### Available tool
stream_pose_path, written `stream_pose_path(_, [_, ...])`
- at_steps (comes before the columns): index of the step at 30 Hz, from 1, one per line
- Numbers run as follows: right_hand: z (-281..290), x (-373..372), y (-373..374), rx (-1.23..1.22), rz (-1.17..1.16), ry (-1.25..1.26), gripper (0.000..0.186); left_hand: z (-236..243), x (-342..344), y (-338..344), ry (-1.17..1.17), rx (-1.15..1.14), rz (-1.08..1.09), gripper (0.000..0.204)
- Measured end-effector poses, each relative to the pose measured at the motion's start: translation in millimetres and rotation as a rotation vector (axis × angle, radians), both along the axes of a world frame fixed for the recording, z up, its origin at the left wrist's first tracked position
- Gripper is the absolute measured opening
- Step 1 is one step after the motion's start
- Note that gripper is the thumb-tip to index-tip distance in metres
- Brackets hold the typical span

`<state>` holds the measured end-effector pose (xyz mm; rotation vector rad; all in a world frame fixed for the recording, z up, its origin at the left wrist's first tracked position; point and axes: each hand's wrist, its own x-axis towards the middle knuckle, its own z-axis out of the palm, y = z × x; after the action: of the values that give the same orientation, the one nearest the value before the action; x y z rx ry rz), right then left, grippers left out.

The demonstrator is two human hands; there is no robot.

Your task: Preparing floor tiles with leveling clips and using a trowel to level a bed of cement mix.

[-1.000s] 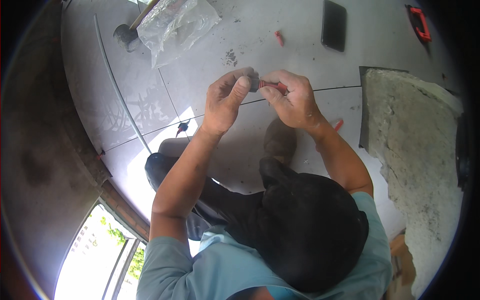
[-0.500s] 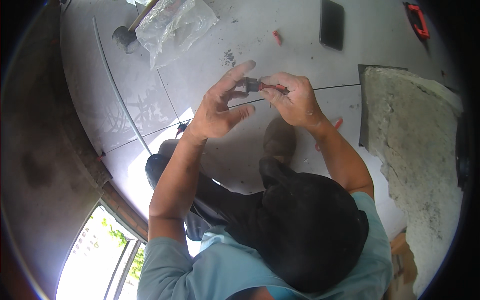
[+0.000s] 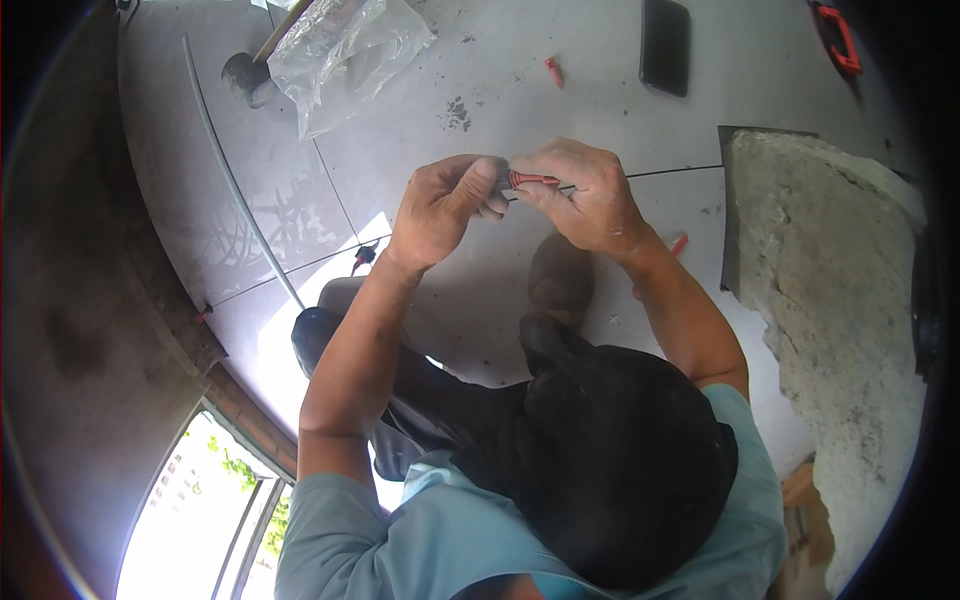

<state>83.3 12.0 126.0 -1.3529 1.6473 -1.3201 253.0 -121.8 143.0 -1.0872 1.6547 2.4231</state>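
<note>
Both hands meet over the tiled floor on a small red-and-black fitting (image 3: pixel 530 180) with a ribbed red body. My left hand (image 3: pixel 442 205) is closed round its dark end, thumb on top, and mostly covers that end. From the other side, my right hand (image 3: pixel 588 195) pinches the red part between thumb and fingers. A loose piece of dark and red (image 3: pixel 364 257) lies on the floor close to my left forearm. Beyond the hands rests a small red piece (image 3: pixel 554 72).
A black phone (image 3: pixel 664 48) lies far right of centre, with a red-and-black tool (image 3: pixel 838 40) further right. A rough stone slab (image 3: pixel 830 230) stands at right. Far left are a clear plastic bag (image 3: pixel 350 55), a mallet (image 3: pixel 248 80) and a long thin tube (image 3: pixel 232 170).
The fingers of my left hand have gone from spread to closed round the dark end of the fitting. My right hand keeps its pinch in nearly the same place.
</note>
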Motion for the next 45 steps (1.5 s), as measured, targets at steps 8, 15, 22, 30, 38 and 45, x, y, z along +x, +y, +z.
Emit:
stream_pose_path(8, [0.2, 3.9, -0.4, 0.019, -0.051, -0.002, 0.017, -6.9, -1.0, 7.1, 0.163, -0.022, 0.116, 0.053])
stream_pose_path(15, [-5.5, 4.1, -3.2, -0.102, -0.105, 0.049, 0.017, -11.0, -4.6, 18.0, 0.327, -0.228, 0.156, 0.056])
stream_pose_path(22, [-4.0, 3.8, 1.4, -0.055, -0.162, 0.04, 0.011, -13.9, -8.3, 10.6, 0.281, -0.109, 0.108, 0.049])
stream_pose_path(30, [-8.4, 5.1, 0.2, -0.089, -0.188, 0.001, 0.016, -12.6, -13.5, 0.4, -0.085, 0.072, -0.01, 0.059])
stream_pose_path(38, [-9.7, 5.5, 11.8, 0.104, -0.235, -0.221, 0.028, -17.8, -22.5, 11.1, -0.055, 0.03, 0.024, 0.063])
stream_pose_path(45, [-27.1, 7.7, 38.4, 0.16, -0.393, -0.313, 0.029, -34.0, -34.1, 40.0, 0.167, -0.183, 0.05, 0.058])
